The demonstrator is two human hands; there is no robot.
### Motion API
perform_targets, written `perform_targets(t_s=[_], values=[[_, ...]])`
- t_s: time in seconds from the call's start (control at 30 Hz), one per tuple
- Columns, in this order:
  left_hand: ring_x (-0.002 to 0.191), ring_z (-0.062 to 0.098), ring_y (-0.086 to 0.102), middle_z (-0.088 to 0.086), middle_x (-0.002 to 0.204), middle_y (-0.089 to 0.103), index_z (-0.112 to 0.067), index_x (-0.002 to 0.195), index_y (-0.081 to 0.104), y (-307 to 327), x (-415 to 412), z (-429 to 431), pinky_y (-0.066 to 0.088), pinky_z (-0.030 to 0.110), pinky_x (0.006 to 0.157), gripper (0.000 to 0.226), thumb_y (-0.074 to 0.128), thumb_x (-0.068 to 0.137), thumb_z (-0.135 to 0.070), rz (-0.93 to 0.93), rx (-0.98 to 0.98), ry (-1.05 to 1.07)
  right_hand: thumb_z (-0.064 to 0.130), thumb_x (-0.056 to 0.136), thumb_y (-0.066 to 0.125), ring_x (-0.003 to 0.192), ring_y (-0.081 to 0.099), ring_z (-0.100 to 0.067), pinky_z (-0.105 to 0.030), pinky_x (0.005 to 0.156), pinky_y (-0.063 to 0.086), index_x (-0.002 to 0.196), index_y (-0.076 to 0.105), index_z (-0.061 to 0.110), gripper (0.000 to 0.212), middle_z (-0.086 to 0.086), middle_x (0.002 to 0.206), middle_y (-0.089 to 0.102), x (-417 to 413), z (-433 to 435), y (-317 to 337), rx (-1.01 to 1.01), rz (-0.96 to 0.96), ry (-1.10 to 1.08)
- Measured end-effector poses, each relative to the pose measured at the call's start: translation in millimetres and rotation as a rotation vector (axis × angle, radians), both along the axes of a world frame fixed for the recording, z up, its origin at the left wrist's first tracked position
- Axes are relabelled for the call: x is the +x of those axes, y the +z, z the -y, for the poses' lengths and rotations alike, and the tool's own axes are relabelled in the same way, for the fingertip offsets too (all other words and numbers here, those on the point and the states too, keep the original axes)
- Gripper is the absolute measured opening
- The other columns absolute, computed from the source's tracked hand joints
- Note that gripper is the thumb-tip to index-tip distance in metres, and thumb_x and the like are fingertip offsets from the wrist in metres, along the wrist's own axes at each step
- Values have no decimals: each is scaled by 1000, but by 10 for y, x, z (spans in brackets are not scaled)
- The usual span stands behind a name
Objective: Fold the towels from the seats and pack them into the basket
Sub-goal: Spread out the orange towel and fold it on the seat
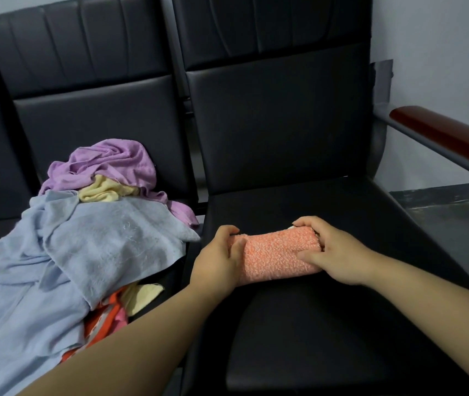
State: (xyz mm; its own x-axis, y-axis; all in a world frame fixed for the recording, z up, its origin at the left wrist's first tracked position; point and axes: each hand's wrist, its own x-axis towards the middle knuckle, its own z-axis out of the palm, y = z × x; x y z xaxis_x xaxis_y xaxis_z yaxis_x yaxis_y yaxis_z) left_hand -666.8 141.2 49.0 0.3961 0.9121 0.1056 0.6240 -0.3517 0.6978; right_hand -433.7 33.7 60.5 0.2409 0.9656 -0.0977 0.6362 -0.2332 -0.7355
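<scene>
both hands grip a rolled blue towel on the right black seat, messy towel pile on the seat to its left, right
Not quite. In the head view the left hand and right hand grip a rolled fluffy orange-pink towel, not a blue one, on the right black padded seat. The light blue towel lies unfolded in the messy pile on the seat to its left.
</scene>
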Motion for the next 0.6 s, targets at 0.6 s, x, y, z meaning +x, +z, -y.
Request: perform_targets(t_s=[0.6], values=[[117, 2, 54, -12, 127, 53, -43, 134, 59, -45, -3, -180, 40, 17, 103, 32, 54, 103, -34, -154, 16, -425, 39, 91, 72, 93, 58, -13, -34, 77, 52, 119, 59, 36, 31, 7, 112, 59, -10, -573, -34, -83, 120, -271]])
